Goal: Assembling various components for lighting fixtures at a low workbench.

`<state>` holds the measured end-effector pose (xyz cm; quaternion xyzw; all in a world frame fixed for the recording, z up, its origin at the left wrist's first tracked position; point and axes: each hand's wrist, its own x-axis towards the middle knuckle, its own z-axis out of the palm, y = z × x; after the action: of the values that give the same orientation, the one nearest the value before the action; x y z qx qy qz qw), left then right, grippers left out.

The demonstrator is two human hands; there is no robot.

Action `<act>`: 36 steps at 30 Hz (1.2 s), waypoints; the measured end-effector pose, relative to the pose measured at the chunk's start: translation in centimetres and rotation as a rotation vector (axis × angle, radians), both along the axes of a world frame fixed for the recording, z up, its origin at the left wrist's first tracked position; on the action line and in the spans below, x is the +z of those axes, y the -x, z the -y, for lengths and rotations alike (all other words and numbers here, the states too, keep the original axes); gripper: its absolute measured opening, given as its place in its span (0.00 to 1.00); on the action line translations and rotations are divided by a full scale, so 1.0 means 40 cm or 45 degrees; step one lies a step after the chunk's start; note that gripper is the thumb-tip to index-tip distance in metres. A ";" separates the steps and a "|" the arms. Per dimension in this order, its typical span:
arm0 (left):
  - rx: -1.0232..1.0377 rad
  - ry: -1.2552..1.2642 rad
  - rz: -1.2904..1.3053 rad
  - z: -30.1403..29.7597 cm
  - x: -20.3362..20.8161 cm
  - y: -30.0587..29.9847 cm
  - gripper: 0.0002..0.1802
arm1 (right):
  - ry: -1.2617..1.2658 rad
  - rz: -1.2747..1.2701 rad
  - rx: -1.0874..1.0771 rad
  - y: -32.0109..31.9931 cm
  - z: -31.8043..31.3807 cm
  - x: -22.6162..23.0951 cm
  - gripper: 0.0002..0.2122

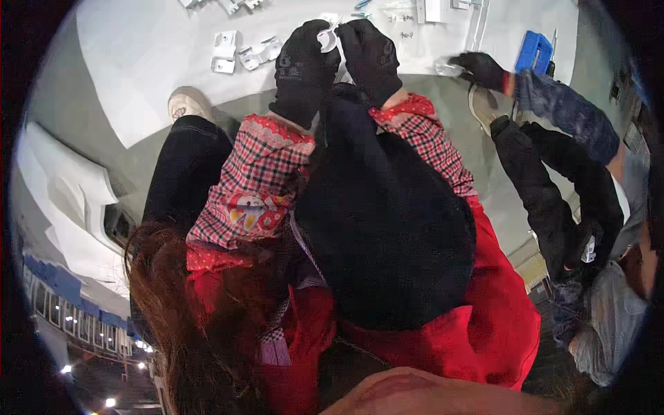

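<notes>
Both my hands wear black gloves and meet at the far middle of the view, above a white sheet (159,62). Between them is a small white C-shaped part (328,37), its curved opening showing. My left hand (302,72) is closed with its fingers round the left side of this part. My right hand (371,61) is closed too, its fingertips pinching at the part's upper right end. The gloves hide some of the part. Left of my left hand lie white brackets (225,52), and one more bracket (261,54) beside them.
More white brackets (235,5) lie at the far edge. Small plastic bags (400,19) and a blue case (535,51) are to the right. A co-worker's black-gloved hand (482,70) reaches to a clear bag (448,67). My shoe (189,103) is at the sheet's near edge.
</notes>
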<state>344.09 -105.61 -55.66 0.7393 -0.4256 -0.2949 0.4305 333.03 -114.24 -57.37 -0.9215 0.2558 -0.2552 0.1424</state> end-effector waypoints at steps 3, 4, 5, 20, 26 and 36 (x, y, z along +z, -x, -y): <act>0.004 0.016 -0.006 -0.005 0.006 -0.002 0.17 | -0.820 -0.012 -0.173 -0.003 -0.001 0.009 0.07; 0.026 -0.016 -0.112 -0.012 0.002 -0.004 0.17 | -0.822 -0.008 -0.170 -0.003 0.002 0.013 0.07; 0.050 -0.048 -0.217 -0.022 -0.002 -0.009 0.18 | -0.830 -0.028 -0.074 -0.005 0.006 0.017 0.08; 0.167 0.168 -1.806 -0.029 0.000 -0.043 0.21 | -0.592 -0.260 -0.568 0.177 0.122 -0.307 0.15; 0.099 0.276 -2.315 -0.038 -0.031 -0.072 0.34 | -0.411 -0.292 -0.603 0.185 0.109 -0.254 0.09; 0.297 0.150 -2.029 -0.036 -0.017 -0.059 0.23 | -1.633 0.408 -0.600 0.154 -0.041 0.012 0.09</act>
<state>346.43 -104.17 -56.34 0.3226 0.0743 -0.6636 0.6708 326.88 -112.61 -56.90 -0.5266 0.5245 -0.2107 0.6349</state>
